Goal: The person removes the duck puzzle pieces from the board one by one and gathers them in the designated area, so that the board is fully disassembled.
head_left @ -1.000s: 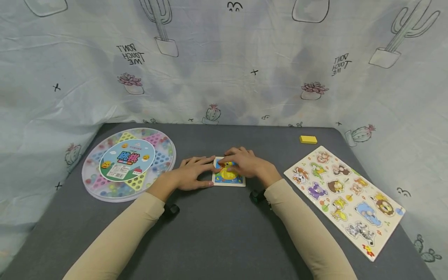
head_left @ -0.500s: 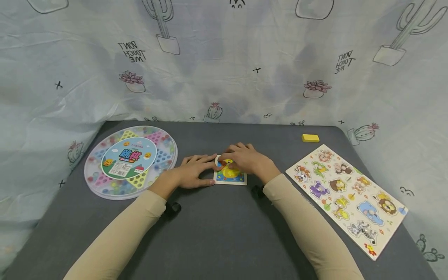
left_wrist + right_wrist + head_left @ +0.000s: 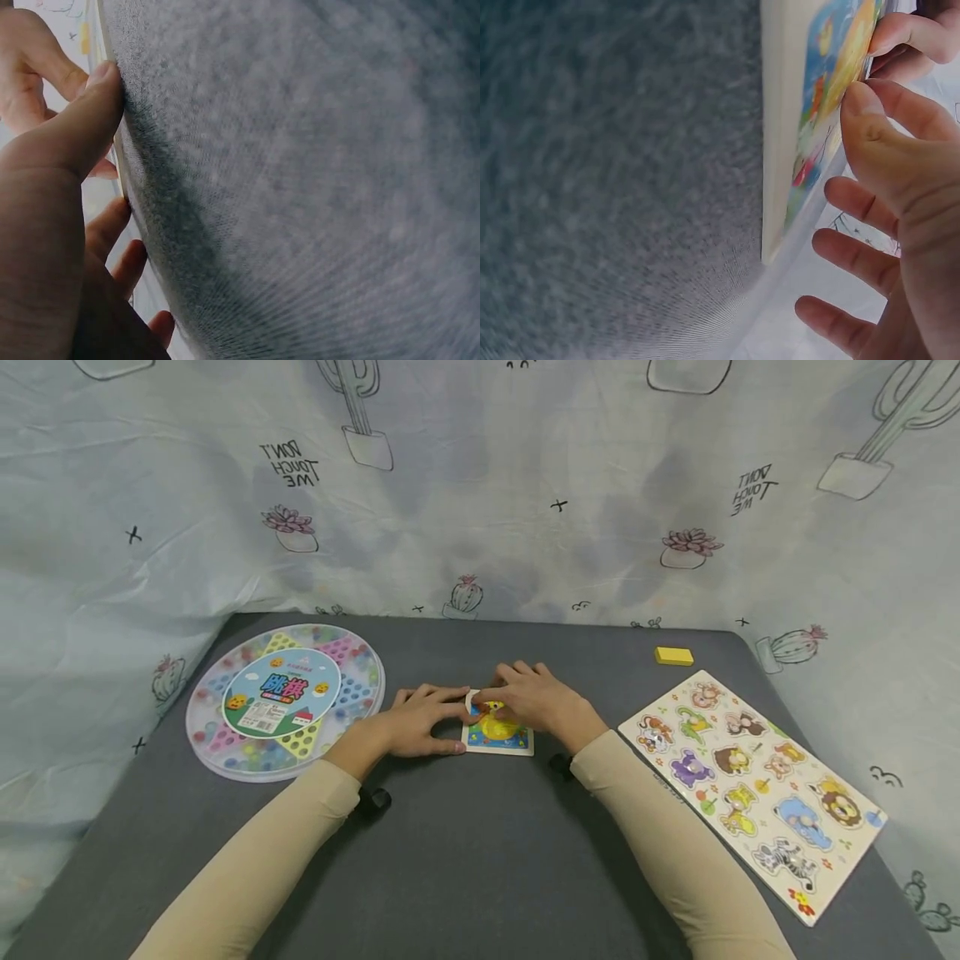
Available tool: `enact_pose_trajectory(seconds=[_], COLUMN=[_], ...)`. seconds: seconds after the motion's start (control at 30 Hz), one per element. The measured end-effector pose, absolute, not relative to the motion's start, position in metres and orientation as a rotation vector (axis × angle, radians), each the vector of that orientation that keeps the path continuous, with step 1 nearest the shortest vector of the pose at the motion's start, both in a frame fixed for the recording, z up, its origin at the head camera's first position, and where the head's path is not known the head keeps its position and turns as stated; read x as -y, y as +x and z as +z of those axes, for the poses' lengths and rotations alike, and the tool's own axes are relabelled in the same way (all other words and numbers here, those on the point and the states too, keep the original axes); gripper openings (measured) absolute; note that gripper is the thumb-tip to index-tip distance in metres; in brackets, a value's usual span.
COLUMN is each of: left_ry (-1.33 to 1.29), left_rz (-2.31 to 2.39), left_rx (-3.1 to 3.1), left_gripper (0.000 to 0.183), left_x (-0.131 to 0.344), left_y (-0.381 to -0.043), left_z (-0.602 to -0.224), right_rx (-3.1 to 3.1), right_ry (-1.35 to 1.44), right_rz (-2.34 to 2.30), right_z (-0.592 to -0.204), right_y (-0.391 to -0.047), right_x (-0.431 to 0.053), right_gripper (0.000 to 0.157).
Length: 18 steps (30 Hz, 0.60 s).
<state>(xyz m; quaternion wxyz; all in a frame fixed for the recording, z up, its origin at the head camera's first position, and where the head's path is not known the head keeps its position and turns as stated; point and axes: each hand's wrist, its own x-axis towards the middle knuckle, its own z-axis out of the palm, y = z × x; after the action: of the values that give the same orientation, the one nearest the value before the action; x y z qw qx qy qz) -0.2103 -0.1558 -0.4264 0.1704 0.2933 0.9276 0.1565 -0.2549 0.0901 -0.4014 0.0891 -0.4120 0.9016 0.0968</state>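
Note:
A small square wooden duck puzzle (image 3: 501, 743) lies flat on the grey table (image 3: 480, 860), between both hands. My left hand (image 3: 420, 722) rests at its left side, thumb by the lower corner and fingertips along the upper left. In the left wrist view its thumb (image 3: 97, 112) touches the board's edge, the fingers spread. Over the upper right of the puzzle bends my right hand (image 3: 543, 702). Its thumb (image 3: 862, 112) and index finger come together on the picture in the right wrist view, the other fingers apart. The duck's upper part is partly covered.
To the left lies a round Chinese checkers box (image 3: 281, 693) with a clear rim. An animal peg board (image 3: 720, 793) sits at an angle on the right. Behind it is a small yellow block (image 3: 673, 656). A printed curtain (image 3: 480, 485) hangs behind the table.
The right thumb and index finger have drawn slightly closer together on the puzzle. The left hand keeps its place at the edge. The whole head view has shifted a little.

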Motion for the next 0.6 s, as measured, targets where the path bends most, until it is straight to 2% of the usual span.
enact_pose_trajectory(seconds=[0.6], left_ry=[0.83], left_rz=[0.472], left_rx=[-2.652], left_gripper=[0.041], left_x=[0.157], left_y=[-0.212], left_z=[-0.429], right_rx=[-2.514], right_ry=[-1.261], right_rz=[0.035], right_z=[-0.399], right_y=[-0.272], right_x=[-0.084], right_gripper=[0.044])
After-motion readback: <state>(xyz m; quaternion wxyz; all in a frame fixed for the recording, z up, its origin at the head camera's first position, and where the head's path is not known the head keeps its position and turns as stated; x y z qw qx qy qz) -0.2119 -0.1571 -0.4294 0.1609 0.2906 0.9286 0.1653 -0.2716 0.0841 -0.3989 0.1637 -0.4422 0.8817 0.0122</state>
